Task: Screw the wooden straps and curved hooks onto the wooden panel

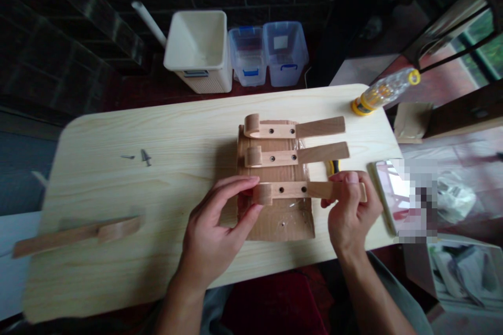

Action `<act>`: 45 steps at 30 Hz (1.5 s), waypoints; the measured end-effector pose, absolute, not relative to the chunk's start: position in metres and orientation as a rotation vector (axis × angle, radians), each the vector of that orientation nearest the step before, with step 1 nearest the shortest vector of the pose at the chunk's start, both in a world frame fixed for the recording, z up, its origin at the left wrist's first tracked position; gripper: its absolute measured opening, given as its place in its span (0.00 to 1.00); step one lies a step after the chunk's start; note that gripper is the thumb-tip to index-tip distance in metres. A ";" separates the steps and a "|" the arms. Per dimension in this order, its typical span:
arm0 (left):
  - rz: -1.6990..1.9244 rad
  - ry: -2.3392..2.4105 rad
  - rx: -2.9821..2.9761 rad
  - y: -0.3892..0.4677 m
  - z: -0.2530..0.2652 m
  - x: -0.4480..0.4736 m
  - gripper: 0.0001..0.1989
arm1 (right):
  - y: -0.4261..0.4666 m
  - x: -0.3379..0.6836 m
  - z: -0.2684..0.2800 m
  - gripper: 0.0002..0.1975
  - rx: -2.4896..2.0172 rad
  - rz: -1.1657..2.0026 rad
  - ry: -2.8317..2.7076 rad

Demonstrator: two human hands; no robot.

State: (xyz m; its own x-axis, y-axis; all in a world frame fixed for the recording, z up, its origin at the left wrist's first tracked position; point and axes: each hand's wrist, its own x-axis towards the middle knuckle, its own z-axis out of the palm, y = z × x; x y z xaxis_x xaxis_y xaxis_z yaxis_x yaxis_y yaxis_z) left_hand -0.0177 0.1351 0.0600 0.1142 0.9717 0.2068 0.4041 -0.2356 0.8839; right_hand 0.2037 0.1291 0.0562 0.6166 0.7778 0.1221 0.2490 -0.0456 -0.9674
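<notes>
Three light wooden hooks lie across a piece of brown cardboard (271,222), each with a curled left end and two dark holes or screw heads. My left hand (216,225) pinches the curled end of the nearest wooden hook (293,189) between thumb and fingers. Its straight right end is gripped by my right hand (352,209), the thumb on top. Beyond it are the middle wooden hook (283,157) and the far wooden hook (281,130). A yellow and black handle (334,167) shows partly, just behind my right hand.
Another wooden hook (78,234) lies at the table's left, near small screws (145,157). A clear plastic bottle (387,91) stands at the back right corner, a flat reflective device (387,193) at the right edge. Bins (198,42) stand behind the table (176,110).
</notes>
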 end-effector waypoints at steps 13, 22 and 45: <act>1.098 1.353 1.742 0.136 0.059 -0.016 0.16 | 0.132 0.205 0.056 0.20 -1.650 0.511 -0.897; 1.092 1.329 1.726 0.136 0.059 -0.017 0.18 | 0.135 0.204 0.056 0.21 -1.632 0.515 -0.880; 1.085 1.337 1.697 0.135 0.061 -0.017 0.16 | 0.134 0.202 0.055 0.23 -1.605 0.546 -0.874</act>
